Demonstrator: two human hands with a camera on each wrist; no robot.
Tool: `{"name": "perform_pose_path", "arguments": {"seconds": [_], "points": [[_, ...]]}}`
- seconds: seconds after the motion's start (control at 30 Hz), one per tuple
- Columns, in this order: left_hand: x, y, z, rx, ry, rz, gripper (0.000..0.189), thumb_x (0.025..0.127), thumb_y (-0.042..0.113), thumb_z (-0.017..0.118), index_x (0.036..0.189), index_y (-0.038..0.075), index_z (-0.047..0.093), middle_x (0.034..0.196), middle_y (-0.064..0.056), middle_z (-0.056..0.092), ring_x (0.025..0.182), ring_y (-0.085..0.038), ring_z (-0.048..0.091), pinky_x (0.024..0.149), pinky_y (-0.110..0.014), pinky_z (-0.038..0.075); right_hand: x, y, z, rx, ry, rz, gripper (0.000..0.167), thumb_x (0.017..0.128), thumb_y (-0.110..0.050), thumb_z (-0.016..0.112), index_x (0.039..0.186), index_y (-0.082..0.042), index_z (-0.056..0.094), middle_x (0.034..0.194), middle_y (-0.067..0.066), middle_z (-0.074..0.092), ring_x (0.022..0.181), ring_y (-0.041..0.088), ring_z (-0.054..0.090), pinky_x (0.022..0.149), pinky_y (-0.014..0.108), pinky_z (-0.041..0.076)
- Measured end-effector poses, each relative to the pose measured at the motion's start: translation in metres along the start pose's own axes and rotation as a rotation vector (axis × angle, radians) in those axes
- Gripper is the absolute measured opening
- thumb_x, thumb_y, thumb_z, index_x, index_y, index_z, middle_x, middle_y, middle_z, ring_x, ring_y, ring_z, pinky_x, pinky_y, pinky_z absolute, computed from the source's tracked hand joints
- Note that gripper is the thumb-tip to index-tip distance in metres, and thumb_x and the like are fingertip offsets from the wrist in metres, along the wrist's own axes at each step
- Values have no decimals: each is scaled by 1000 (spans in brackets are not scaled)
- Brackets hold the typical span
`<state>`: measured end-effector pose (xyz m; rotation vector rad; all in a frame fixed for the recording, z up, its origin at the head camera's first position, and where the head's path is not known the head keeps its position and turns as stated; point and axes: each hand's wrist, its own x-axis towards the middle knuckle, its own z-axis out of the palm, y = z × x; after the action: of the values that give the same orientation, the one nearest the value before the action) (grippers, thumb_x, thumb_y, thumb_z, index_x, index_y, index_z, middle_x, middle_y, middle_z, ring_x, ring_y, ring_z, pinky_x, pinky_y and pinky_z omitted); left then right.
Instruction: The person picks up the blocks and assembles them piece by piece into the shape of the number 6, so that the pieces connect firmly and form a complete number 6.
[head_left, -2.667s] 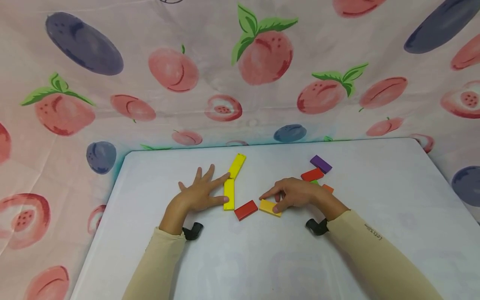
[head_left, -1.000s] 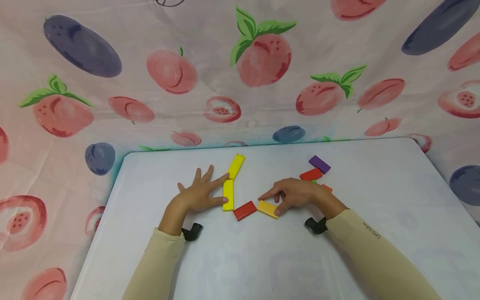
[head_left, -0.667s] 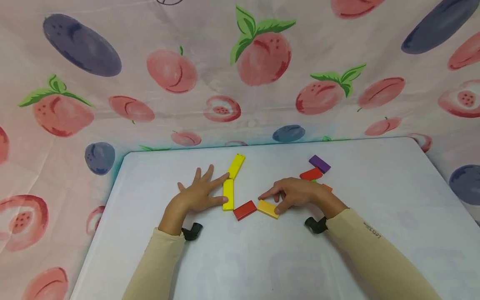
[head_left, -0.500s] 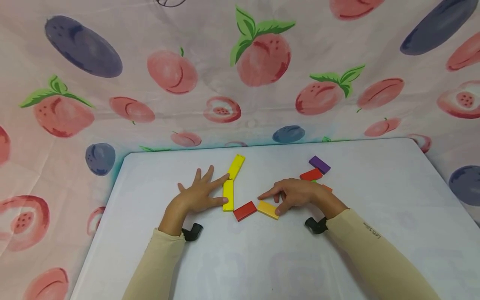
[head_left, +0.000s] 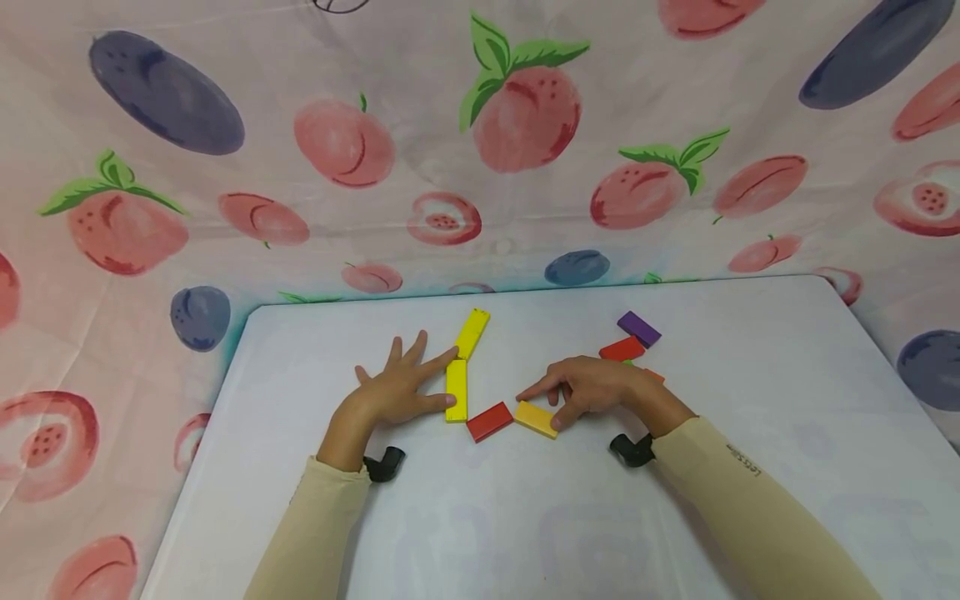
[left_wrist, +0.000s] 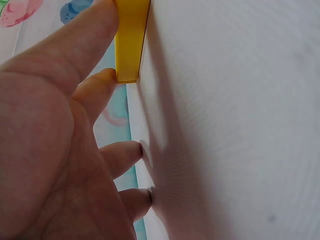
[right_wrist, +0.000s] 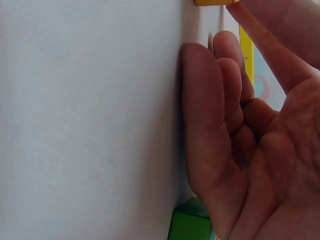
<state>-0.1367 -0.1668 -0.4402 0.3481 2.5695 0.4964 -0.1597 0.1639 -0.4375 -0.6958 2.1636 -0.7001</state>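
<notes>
In the head view my left hand [head_left: 395, 389] is spread, its straight thumb and index finger touching a flat yellow block [head_left: 457, 387]. The left wrist view shows the same yellow block [left_wrist: 132, 40] at the thumb and index fingertip. A second yellow block [head_left: 472, 333] slants away from its far end. A red block [head_left: 490, 422] lies near its close end. My right hand [head_left: 596, 385] pinches an orange-yellow block [head_left: 534, 418] lengthwise, index finger at the left corner and thumb at the right end; the other fingers are curled. That block's left end meets the red one's corner.
Beyond the right hand lie a purple block [head_left: 639, 329] and another red block [head_left: 622, 348]. A green block [right_wrist: 190, 226] and an orange block [head_left: 655, 377] are partly hidden by the right hand. A fruit-print cloth [head_left: 360, 242] hangs behind the white table [head_left: 480, 525].
Since the earliest frame, the orange-yellow block has slid slightly left against the red block, and the right thumb has shifted to its right end. Over the last second both hands have stayed still.
</notes>
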Motion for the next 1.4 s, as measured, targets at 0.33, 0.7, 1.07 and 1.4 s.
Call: {"name": "perform_pose_path", "arguments": {"seconds": [0.33, 0.7, 1.07, 1.4], "points": [[-1, 2, 0, -3, 3, 0, 78, 90, 65, 65, 158, 49, 28, 174, -6, -3, 157, -44, -14, 100, -90, -9, -1, -1, -1, -1, 3, -8, 52, 86, -24, 82, 135, -36, 68, 97, -1, 63, 94, 16, 56, 78, 31, 50], [-1, 2, -1, 0, -3, 1, 79, 90, 65, 65, 158, 50, 28, 174, -6, -3, 157, -45, -15, 100, -91, -9, -6, 6, -1, 226, 29, 48, 52, 85, -31, 84, 133, -41, 68, 106, -1, 68, 82, 21, 62, 72, 31, 51], [0, 1, -1, -14, 1, 6, 79, 90, 64, 65, 158, 49, 28, 174, -7, -3, 157, -45, -14, 99, -91, -10, -35, 15, -13, 206, 309, -2, 39, 89, -38, 80, 126, -28, 74, 112, -4, 72, 104, 19, 61, 84, 31, 55], [0, 1, -1, -8, -7, 0, 79, 90, 64, 65, 158, 49, 28, 174, -6, -3, 157, -45, -15, 100, -90, -10, -55, 31, -22, 37, 540, 49, 44, 86, -52, 79, 121, -26, 76, 123, -1, 72, 108, 19, 60, 89, 36, 52]]}}
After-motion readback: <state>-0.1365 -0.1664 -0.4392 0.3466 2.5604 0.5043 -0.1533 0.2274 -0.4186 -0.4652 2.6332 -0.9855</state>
